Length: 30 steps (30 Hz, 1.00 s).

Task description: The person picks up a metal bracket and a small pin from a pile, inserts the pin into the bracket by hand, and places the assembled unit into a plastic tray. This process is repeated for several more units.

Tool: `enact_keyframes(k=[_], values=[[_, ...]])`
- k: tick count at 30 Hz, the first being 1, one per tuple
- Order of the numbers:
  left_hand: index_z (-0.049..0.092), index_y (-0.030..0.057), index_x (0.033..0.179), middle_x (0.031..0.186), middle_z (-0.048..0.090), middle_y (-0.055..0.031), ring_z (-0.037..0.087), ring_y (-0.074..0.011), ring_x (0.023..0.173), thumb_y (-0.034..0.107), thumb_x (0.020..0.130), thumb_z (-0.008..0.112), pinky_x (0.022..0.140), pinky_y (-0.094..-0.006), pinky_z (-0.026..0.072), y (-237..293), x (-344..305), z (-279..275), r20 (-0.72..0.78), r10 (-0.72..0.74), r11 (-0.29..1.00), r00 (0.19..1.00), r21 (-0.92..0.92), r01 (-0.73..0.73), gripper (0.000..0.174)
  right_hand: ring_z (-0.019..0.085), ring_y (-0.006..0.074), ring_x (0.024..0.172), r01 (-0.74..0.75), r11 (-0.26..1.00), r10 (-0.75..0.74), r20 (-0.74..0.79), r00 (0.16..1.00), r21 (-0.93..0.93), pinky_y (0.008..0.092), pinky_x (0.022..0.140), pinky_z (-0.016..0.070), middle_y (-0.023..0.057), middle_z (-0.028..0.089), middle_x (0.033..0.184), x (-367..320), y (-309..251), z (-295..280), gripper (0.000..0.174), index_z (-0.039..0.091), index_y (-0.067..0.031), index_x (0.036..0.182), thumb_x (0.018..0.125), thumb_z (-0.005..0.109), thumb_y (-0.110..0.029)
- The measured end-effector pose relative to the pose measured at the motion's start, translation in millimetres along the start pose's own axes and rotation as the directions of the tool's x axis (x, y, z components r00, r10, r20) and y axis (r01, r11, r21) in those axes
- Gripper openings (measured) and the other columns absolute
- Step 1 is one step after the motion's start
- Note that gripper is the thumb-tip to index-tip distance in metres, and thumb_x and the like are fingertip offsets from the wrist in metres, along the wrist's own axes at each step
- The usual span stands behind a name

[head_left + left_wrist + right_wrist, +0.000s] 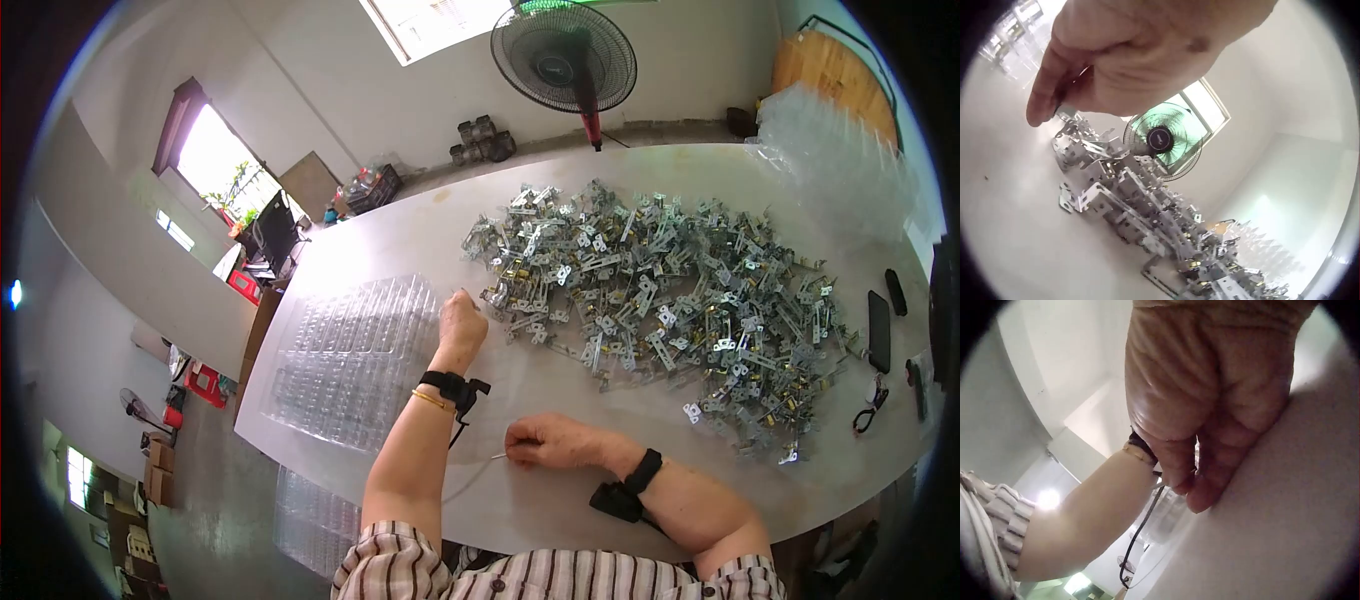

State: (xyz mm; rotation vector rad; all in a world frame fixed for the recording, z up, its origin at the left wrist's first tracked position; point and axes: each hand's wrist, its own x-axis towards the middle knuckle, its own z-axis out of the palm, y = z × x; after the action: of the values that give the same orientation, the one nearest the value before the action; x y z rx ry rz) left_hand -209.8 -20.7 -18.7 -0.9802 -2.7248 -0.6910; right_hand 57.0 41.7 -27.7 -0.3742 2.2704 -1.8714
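At the left edge of a large heap of small metal brackets (640, 270), my left hand (463, 325) is over the table with its fingers bent. In the left wrist view its fingertips overlap the nearest brackets (1079, 147); I cannot tell whether they hold one. Closer to my body, my right hand (550, 440) lies low over the tabletop. Its thumb and fingers pinch a thin pale rod (499, 457), whose end sticks out to the left. The rest of that rod is hidden by the fingers (1200, 499).
Clear plastic compartment trays (350, 360) lie left of my left hand, with more trays (315, 515) below the table edge. Further clear plastic trays (835, 165) stand back right. A black phone (879, 332) lies at the right. A fan (563, 60) stands behind the table (590, 510).
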Motion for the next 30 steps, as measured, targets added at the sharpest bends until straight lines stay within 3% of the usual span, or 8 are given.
enact_keyframes(k=[2,5,7,13,17,19,22,30], values=[[0.064,-0.006,0.089,0.08,0.066,-0.0227,0.069,-0.0361,0.079,0.007,0.083,0.057,0.079,-0.0444,0.0566,3,-6,-9,-0.113,0.05,0.999,0.992,0.018,-0.048,0.016,0.061,0.0143,0.076,0.031,0.997,-0.031,-0.008,0.999,-0.07,0.0297,0.074,0.0501,0.0051,0.066,0.081,-1,-1,-1,0.016,0.064,-0.0026,0.096,0.097,0.057,-0.016],[0.061,-0.0079,0.091,0.083,0.065,-0.0171,0.07,-0.0263,0.08,0.001,0.087,0.054,0.073,-0.0383,0.0612,15,-25,-30,-0.047,-0.169,0.921,0.984,-0.363,0.141,0.012,0.062,0.0138,0.08,0.026,0.996,-0.027,-0.003,1.0,-0.085,0.0298,0.076,0.0505,0.005,0.066,0.085,-3,-3,-1,0.014,0.065,-0.0027,0.098,0.097,0.058,-0.015],[0.058,-0.0072,0.097,0.089,0.063,-0.0118,0.068,-0.0184,0.079,-0.005,0.091,0.052,0.069,-0.0333,0.0636,33,-44,-44,0.004,-0.226,0.66,0.974,-0.735,0.157,0.009,0.062,0.0123,0.082,0.038,0.998,-0.039,0.014,0.999,0.052,0.0287,0.078,0.0514,0.0027,0.067,0.088,-4,-1,-2,0.015,0.065,-0.0034,0.101,0.099,0.058,-0.017],[0.056,-0.0019,0.105,0.096,0.063,-0.0093,0.068,-0.0175,0.079,-0.004,0.097,0.053,0.075,-0.036,0.063,57,-86,-43,0.252,-0.009,0.092,0.968,-0.963,0.252,0.008,0.063,0.0097,0.084,-0.044,0.923,0.027,0.051,0.998,0.381,0.0262,0.077,0.0523,0.0005,0.066,0.091,-17,-25,-32,0.019,0.065,-0.0053,0.102,0.104,0.058,-0.023],[0.056,0.001,0.106,0.099,0.064,-0.0078,0.067,-0.0169,0.085,0.002,0.1,0.055,0.078,-0.0369,0.0619,65,-105,-31,0.37,0.156,-0.013,0.916,-0.927,0.376,0.007,0.063,0.01,0.083,0.083,0.925,0.006,-0.233,0.972,0.37,0.0267,0.074,0.0526,0.0012,0.066,0.094,-38,-53,-70,0.018,0.065,-0.005,0.103,0.104,0.059,-0.022],[0.055,0.0007,0.106,0.096,0.062,-0.0064,0.068,-0.017,0.085,0.0,0.1,0.054,0.078,-0.0359,0.0628,69,-111,-23,0.39,0.198,-0.039,0.899,-0.914,0.404,0.006,0.065,0.0126,0.092,0.311,0.891,-0.059,-0.595,0.801,0.33,0.0276,0.075,0.0539,0.0064,0.068,0.108,-45,-52,-82,0.015,0.065,-0.006,0.11,0.102,0.061,-0.018],[0.056,0.0021,0.107,0.098,0.064,-0.0073,0.068,-0.0174,0.086,0.002,0.101,0.054,0.077,-0.0371,0.062,69,-117,-10,0.373,0.286,-0.043,0.882,-0.915,0.401,0.007,0.067,0.0143,0.092,0.276,0.95,-0.044,-0.813,0.581,0.146,0.0272,0.075,0.0557,0.0082,0.068,0.115,-41,-38,-91,0.017,0.064,-0.0064,0.113,0.102,0.061,-0.018],[0.057,0.0001,0.111,0.099,0.064,-0.0068,0.067,-0.0166,0.089,0.004,0.101,0.055,0.082,-0.0356,0.0601,66,-122,-1,0.372,0.4,-0.009,0.837,-0.912,0.41,0.01,0.069,0.0138,0.085,0.103,0.958,0.149,-0.771,0.619,0.267,0.0276,0.071,0.06,0.004,0.069,0.096,-32,-31,-83,0.016,0.064,-0.0034,0.107,0.102,0.06,-0.018]])
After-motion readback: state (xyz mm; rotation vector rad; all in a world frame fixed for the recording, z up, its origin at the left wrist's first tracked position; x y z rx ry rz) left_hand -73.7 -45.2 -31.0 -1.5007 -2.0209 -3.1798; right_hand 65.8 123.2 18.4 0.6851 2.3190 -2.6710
